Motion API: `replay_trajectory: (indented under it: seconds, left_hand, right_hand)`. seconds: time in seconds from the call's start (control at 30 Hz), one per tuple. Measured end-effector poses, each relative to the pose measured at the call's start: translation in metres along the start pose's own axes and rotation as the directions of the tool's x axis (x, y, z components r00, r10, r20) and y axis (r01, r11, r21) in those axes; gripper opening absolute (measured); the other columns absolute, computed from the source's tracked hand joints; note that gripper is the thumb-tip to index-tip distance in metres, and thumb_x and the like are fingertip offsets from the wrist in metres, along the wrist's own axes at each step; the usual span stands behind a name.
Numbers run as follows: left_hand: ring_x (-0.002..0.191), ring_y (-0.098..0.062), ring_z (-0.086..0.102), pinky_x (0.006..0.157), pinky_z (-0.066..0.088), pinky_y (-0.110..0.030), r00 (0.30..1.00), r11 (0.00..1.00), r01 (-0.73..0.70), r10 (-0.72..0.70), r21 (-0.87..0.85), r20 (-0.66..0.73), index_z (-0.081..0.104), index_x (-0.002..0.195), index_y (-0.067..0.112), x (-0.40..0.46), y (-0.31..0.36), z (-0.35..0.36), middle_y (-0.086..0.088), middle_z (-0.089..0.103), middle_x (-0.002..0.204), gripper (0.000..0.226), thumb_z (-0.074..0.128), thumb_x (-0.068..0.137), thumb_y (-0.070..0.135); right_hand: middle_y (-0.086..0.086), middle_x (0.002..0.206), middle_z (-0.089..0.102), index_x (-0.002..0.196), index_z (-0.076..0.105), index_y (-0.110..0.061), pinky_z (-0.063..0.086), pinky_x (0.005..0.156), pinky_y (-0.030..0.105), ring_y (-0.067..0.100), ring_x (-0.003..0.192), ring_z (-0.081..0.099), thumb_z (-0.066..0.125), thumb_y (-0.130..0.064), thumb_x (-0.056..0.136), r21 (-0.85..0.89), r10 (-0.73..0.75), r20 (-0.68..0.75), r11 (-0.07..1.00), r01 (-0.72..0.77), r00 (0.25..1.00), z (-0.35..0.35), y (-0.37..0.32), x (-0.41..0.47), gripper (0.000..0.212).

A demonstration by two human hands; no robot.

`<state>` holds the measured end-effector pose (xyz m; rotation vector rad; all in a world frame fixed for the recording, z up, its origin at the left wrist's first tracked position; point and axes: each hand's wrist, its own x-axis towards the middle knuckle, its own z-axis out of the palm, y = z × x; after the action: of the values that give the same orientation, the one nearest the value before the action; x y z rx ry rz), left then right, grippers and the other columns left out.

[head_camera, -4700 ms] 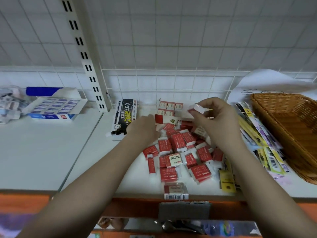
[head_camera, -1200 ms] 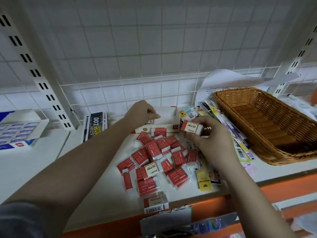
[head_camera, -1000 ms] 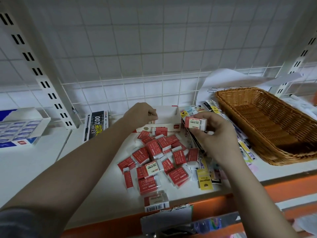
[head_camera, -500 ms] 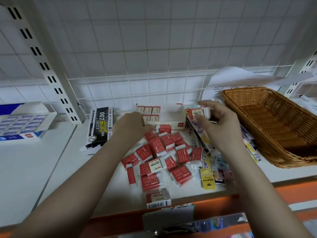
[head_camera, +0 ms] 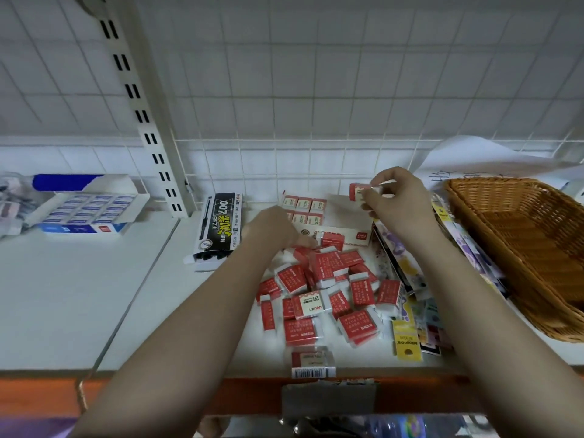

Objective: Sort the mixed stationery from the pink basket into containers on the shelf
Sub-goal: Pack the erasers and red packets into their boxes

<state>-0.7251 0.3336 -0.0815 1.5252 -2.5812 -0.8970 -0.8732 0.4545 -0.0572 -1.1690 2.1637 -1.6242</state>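
Several red-and-white erasers (head_camera: 328, 292) lie scattered on the white shelf (head_camera: 94, 295). Behind them stands an open white eraser box (head_camera: 341, 222) with a few erasers lined up in its left part. My right hand (head_camera: 398, 200) pinches one red-and-white eraser (head_camera: 358, 191) above the box's right side. My left hand (head_camera: 275, 230) rests at the box's front left edge, over the pile; its fingertips are hidden, so I cannot tell whether it holds anything. No pink basket is in view.
A wicker basket (head_camera: 521, 248) stands at the right, with flat stationery packets (head_camera: 407, 279) along its left side. A black pen box (head_camera: 221, 229) lies left of the eraser box. A blue-and-white eraser box (head_camera: 88, 210) sits far left. A shelf upright (head_camera: 148, 121) rises behind.
My right hand has lifted the eraser from beside the pile up and back, to above the open box. My left hand has slid from the box's rim to its front left edge.
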Motion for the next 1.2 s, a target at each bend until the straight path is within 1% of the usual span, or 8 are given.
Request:
replay_trajectory:
  seconds: [0.2, 0.4, 0.47, 0.53, 0.67, 0.83, 1.07, 1.2]
  left_hand:
    - [0.079, -0.018, 0.06, 0.077, 0.051, -0.031, 0.998, 0.998, 0.04, -0.036, 0.058, -0.058, 0.057, 0.092, 0.008, -0.002, 0.002, -0.003, 0.001, 0.06, 0.08, 0.037, 0.073, 0.076, 0.037]
    - [0.056, -0.012, 0.052, 0.053, 0.044, -0.022, 0.972, 0.996, 0.053, -0.068, -0.072, -0.226, 0.049, 0.066, 0.013, -0.017, -0.02, -0.002, 0.002, 0.052, 0.061, 0.032, 0.072, 0.077, 0.032]
    - [0.054, -0.011, 0.053, 0.049, 0.04, -0.021, 0.962, 0.961, 0.027, -0.1, -0.275, -0.255, 0.057, 0.079, 0.016, -0.025, -0.029, -0.008, 0.001, 0.057, 0.065, 0.019, 0.071, 0.079, 0.03]
    - [0.058, -0.013, 0.058, 0.055, 0.045, -0.022, 0.955, 0.849, -0.028, -0.133, -0.528, -0.264, 0.065, 0.097, 0.017, -0.038, -0.035, -0.014, -0.005, 0.066, 0.078, 0.019, 0.069, 0.082, 0.028]
    - [0.05, -0.009, 0.054, 0.043, 0.044, -0.022, 0.992, 0.473, -0.006, -0.109, -0.881, -0.065, 0.067, 0.087, 0.011, -0.064, -0.039, -0.021, -0.008, 0.061, 0.07, 0.013, 0.06, 0.091, 0.021]
    - [0.055, -0.011, 0.064, 0.052, 0.056, -0.02, 0.984, 0.091, 0.174, -0.044, -0.981, 0.171, 0.06, 0.086, 0.011, -0.078, -0.045, -0.017, -0.004, 0.066, 0.063, 0.015, 0.057, 0.092, 0.024]
    - [0.085, -0.018, 0.06, 0.057, 0.055, -0.014, 0.997, 0.31, -0.01, -0.065, -0.951, -0.032, 0.061, 0.116, 0.005, -0.084, -0.066, -0.007, -0.014, 0.064, 0.101, 0.026, 0.051, 0.093, -0.002]
    - [0.082, -0.02, 0.061, 0.063, 0.056, -0.017, 0.983, 0.402, -0.088, -0.115, -0.911, -0.145, 0.059, 0.114, 0.019, -0.084, -0.069, -0.009, -0.008, 0.061, 0.085, 0.037, 0.053, 0.09, -0.008]
  right_hand:
    - [0.002, 0.086, 0.063, 0.104, 0.062, -0.018, 0.04, 0.058, 0.022, 0.016, 0.073, 0.056, 0.059, -0.019, 0.087, -0.175, -0.001, 0.037, 0.985, 0.007, 0.999, 0.017, 0.01, 0.011, 0.017]
    - [0.01, 0.086, 0.067, 0.124, 0.054, -0.013, 0.048, 0.064, 0.026, 0.022, 0.065, 0.064, 0.051, -0.019, 0.092, -0.286, 0.069, 0.127, 0.958, -0.03, 0.99, 0.033, 0.01, 0.025, 0.032]
    - [0.014, 0.099, 0.067, 0.122, 0.052, -0.01, 0.054, 0.069, 0.03, 0.024, 0.064, 0.066, 0.044, -0.012, 0.094, -0.301, 0.135, 0.176, 0.951, -0.078, 0.975, 0.039, 0.008, 0.03, 0.03]
    - [0.015, 0.115, 0.061, 0.122, 0.052, -0.008, 0.056, 0.071, 0.032, 0.026, 0.068, 0.066, 0.042, -0.007, 0.094, -0.337, 0.186, 0.222, 0.936, -0.103, 0.957, 0.045, 0.008, 0.035, 0.03]
    - [0.01, 0.128, 0.055, 0.123, 0.055, -0.009, 0.04, 0.081, 0.026, 0.024, 0.109, 0.055, 0.05, -0.008, 0.09, -0.537, 0.167, 0.251, 0.843, -0.006, 0.953, 0.055, 0.009, 0.041, 0.033]
    - [0.015, 0.114, 0.062, 0.109, 0.061, -0.001, 0.045, 0.082, 0.033, 0.029, 0.104, 0.058, 0.058, -0.011, 0.088, -0.618, 0.201, 0.272, 0.786, 0.011, 0.941, 0.067, 0.013, 0.046, 0.023]
    - [0.017, 0.109, 0.064, 0.104, 0.063, 0.0, 0.045, 0.083, 0.034, 0.032, 0.104, 0.058, 0.057, -0.016, 0.09, -0.658, 0.175, 0.252, 0.752, 0.037, 0.952, 0.071, 0.021, 0.046, 0.023]
    - [0.016, 0.102, 0.067, 0.102, 0.067, 0.0, 0.045, 0.078, 0.033, 0.03, 0.095, 0.06, 0.055, -0.018, 0.091, -0.637, 0.177, 0.283, 0.77, 0.047, 0.943, 0.068, 0.02, 0.042, 0.024]
